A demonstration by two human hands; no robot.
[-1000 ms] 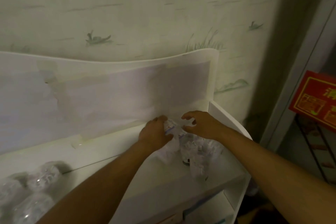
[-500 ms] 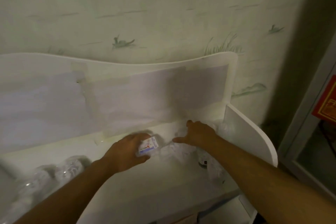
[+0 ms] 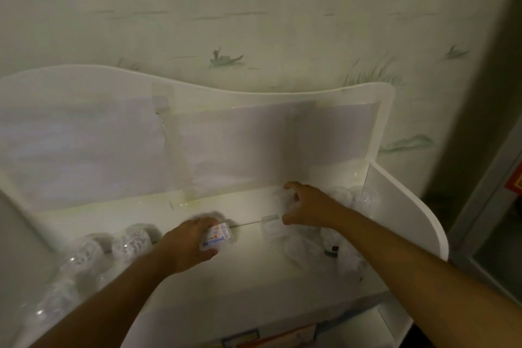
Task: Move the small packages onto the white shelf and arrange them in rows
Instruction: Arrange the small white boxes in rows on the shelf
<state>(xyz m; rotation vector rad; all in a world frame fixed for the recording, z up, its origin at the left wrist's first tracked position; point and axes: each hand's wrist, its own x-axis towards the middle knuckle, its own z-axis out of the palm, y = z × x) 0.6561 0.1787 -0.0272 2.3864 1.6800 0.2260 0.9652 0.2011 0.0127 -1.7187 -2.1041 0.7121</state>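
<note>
Small package (image 3: 217,237) in left hand (image 3: 188,243) (dim)

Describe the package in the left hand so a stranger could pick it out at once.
Start at the white shelf against the wallpapered wall. Near its middle, the left hand grips one small package. Unlike the clear wrapped packages to its left and the pile at the right end, it shows a printed blue and orange label.

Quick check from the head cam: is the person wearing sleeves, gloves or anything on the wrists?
No. Both forearms are bare up to the frame's edge, with no sleeves showing. The left hand and the right hand are ungloved, and no watch, band or ring shows in this dim, slightly blurred view.
</note>
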